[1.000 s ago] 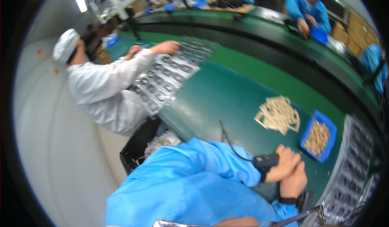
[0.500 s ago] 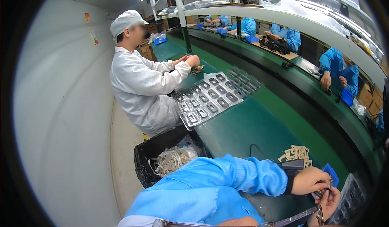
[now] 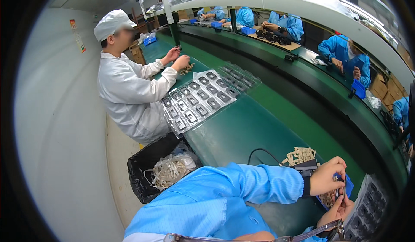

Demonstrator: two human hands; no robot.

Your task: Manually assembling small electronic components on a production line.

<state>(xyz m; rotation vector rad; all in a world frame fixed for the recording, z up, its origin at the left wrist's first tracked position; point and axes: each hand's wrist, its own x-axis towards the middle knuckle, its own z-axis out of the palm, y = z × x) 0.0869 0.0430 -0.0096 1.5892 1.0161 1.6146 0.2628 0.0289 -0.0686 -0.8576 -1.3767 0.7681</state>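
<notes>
View has swung left since a second ago: both hands slid to the lower right edge, so work goes on at the same spot. Left hand (image 3: 327, 176) and right hand (image 3: 337, 209) pinch a small dark part (image 3: 343, 189), fingers closed on it, over the blue bin (image 3: 348, 185) of tan pieces. Black bin (image 3: 145, 166) on the floor holds tan scrap strips; clear tray (image 3: 203, 97) on the worktop (image 3: 250, 129) holds dark parts.

Left hand (image 3: 327, 177) and right hand (image 3: 336, 211) close together, fingers pinched
</notes>
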